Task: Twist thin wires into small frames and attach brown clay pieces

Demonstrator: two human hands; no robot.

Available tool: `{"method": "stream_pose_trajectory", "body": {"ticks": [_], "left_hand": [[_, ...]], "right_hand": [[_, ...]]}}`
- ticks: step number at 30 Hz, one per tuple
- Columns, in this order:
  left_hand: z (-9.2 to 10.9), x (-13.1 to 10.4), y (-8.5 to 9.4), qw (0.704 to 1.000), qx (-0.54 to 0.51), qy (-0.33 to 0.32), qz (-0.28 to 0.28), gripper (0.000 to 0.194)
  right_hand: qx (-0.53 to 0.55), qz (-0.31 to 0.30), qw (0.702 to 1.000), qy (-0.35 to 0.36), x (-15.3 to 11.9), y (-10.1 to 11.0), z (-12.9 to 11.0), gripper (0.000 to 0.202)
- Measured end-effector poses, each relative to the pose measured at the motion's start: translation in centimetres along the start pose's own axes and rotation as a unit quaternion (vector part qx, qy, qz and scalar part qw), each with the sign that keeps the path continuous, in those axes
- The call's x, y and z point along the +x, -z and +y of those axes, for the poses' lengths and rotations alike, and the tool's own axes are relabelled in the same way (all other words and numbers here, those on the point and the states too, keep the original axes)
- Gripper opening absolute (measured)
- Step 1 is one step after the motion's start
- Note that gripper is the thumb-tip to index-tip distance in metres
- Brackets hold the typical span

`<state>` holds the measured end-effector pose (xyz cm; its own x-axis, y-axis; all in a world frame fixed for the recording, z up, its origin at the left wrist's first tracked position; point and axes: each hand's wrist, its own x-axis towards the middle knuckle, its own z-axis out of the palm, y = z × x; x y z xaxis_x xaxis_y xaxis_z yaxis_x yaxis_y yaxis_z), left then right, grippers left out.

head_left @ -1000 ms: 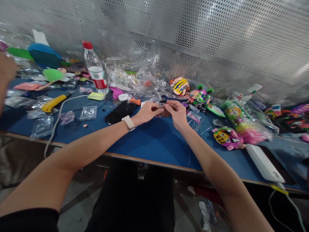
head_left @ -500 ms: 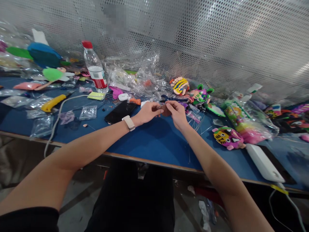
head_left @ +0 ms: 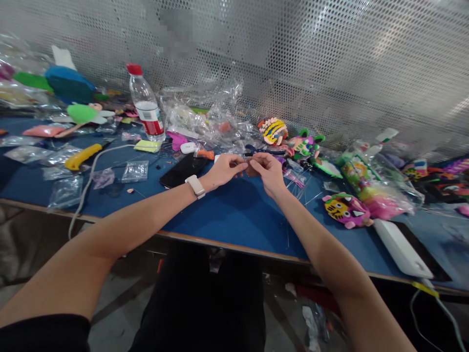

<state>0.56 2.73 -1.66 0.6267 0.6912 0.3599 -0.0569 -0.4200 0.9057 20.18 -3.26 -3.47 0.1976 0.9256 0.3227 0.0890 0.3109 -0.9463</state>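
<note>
My right hand (head_left: 269, 172) pinches a small brown piece (head_left: 251, 169) between thumb and fingers, above the blue tabletop. It looks flat and rounded; its material is unclear. My left hand (head_left: 226, 170), a pale band on its wrist, is closed at the left edge of this piece, thumb against fingers. What those fingers grip is too small to make out. Just behind the hands lie dark-handled pliers (head_left: 262, 150). A black phone (head_left: 183, 170) rests beside my left hand, with an orange-handled tool (head_left: 205, 154) close to it.
Left are a water bottle (head_left: 145, 105), a yellow utility knife (head_left: 85, 156), a white cable (head_left: 85, 188) and small plastic bags (head_left: 135, 171). Right are a colourful tiger face (head_left: 347, 210), thin wires (head_left: 304, 193) and a white power bank (head_left: 401, 248). A perforated metal panel (head_left: 234, 49) rises behind.
The brown piece has turned a little between my hands, and less of it shows now. Both hands keep nearly the same place.
</note>
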Motion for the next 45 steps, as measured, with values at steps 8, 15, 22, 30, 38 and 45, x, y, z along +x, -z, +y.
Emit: {"method": "stream_pose_trajectory", "body": {"ticks": [8, 15, 22, 30, 38, 45], "left_hand": [[-0.24, -0.04, 0.02, 0.999, 0.039, 0.0, -0.024, 0.042], [0.2, -0.1, 0.4, 0.998, 0.058, -0.003, -0.016, 0.043], [-0.4, 0.07, 0.73, 0.995, 0.09, -0.015, -0.026, 0.046], [0.19, 0.27, 0.92, 0.996, 0.077, -0.035, -0.031, 0.043], [0.22, 0.18, 0.7, 0.995, 0.089, -0.024, -0.034, 0.042], [-0.09, 0.22, 0.82, 0.992, 0.116, -0.026, -0.048, 0.045]], "right_hand": [[-0.02, 0.007, 1.0, 0.014, 0.15, 0.13, 0.08, 0.058], [-0.021, -0.025, 0.999, -0.004, -0.15, -0.34, -0.22, 0.052], [-0.008, 0.01, 1.0, 0.008, -0.18, -0.36, -0.47, 0.051], [0.0, -0.008, 1.0, 0.001, -0.2, -0.41, -0.66, 0.05], [-0.03, 0.013, 0.999, 0.012, -0.08, -0.33, -0.73, 0.054], [-0.038, -0.002, 0.999, 0.013, -0.13, -0.23, -0.78, 0.053]]}}
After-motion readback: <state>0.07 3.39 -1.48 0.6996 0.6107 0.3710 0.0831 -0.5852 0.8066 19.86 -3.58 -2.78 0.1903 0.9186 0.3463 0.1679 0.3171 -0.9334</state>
